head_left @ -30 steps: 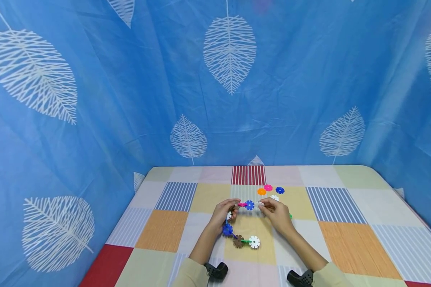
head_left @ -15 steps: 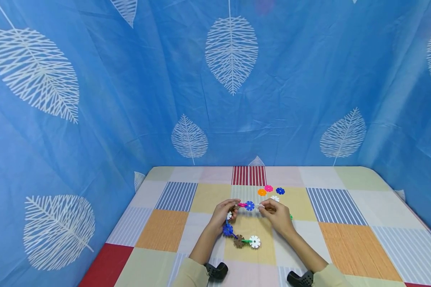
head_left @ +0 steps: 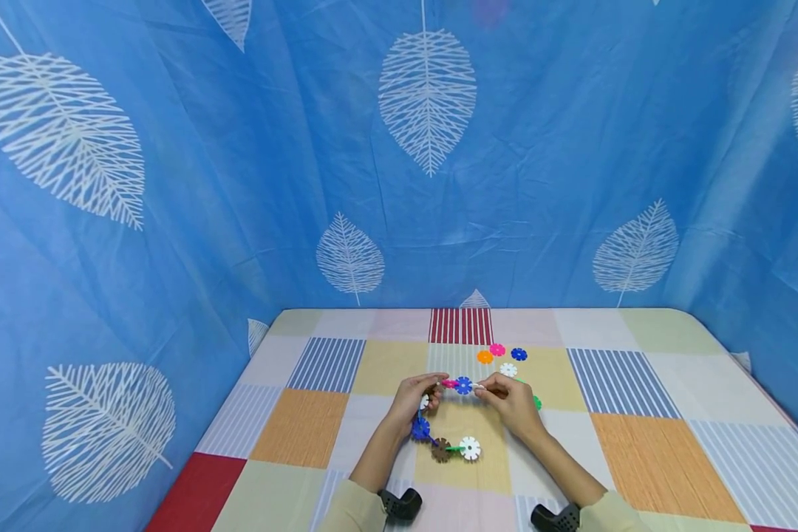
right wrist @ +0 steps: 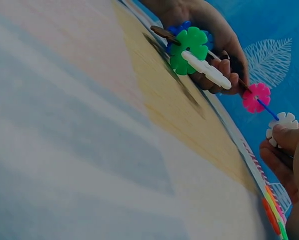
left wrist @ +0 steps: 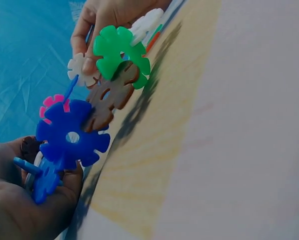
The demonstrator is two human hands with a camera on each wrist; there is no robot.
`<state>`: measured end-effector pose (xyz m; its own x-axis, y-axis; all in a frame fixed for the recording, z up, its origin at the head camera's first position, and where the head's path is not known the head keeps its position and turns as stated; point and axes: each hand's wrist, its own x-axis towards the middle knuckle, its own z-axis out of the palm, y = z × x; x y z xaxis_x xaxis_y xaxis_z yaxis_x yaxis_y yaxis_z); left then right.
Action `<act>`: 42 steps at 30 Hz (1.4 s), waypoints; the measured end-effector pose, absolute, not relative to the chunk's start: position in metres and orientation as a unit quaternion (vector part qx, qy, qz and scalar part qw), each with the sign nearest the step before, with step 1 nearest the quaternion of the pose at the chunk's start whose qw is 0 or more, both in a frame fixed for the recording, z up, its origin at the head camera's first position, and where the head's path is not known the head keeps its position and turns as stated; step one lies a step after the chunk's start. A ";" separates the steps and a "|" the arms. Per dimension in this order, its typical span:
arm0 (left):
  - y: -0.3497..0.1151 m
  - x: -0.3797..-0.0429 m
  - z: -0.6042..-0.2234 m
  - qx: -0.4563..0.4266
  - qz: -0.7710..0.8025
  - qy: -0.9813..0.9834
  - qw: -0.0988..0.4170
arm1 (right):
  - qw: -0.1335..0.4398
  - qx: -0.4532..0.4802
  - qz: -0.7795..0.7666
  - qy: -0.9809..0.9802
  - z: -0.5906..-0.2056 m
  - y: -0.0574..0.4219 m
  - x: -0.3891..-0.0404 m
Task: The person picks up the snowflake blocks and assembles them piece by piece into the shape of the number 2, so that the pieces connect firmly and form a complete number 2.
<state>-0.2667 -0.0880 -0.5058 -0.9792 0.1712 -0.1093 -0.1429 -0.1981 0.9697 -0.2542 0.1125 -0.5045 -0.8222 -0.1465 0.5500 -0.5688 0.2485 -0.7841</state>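
Observation:
My left hand (head_left: 410,400) grips a chain of flower-shaped interlocking discs near its far end. From that grip, a pink disc (head_left: 448,383) and a blue disc (head_left: 463,385) stick out to the right. A white disc (right wrist: 284,124) is pinched between thumb and fingers of my right hand (head_left: 513,403), its edge right at the blue disc's edge. The chain's other end curves down toward me: a big blue disc (left wrist: 72,135), a brown disc (left wrist: 111,96), a green disc (left wrist: 114,51) and a white end disc (head_left: 469,448). My left fingers hide part of the chain.
Beyond the right hand lie loose discs on the patchwork cloth (head_left: 386,443): orange (head_left: 485,357), pink (head_left: 497,349), blue (head_left: 519,354) and white (head_left: 508,369). A green disc (head_left: 537,402) shows partly behind that hand. A blue leaf-patterned curtain (head_left: 532,185) surrounds the table.
My right hand has moved slightly left and toward me, bringing the pinched white disc up to the blue disc. The left hand keeps its grip on the chain.

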 end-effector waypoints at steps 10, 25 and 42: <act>-0.087 -0.271 -0.511 0.013 0.766 0.635 0.099 | 0.185 0.236 0.571 -0.764 -0.532 0.115 -0.269; -0.101 -0.283 -0.502 0.059 0.688 0.704 0.166 | 0.203 0.232 0.548 -0.778 -0.531 0.117 -0.271; -0.098 -0.303 -0.500 0.201 0.604 0.735 0.233 | 0.215 0.245 0.491 -0.808 -0.526 0.130 -0.282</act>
<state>-0.3029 -0.0976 -0.5002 -0.8107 0.5771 -0.0986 0.0150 0.1889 0.9819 -0.2819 0.1301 -0.5261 -0.7869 -0.1846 0.5889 -0.6077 0.3979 -0.6873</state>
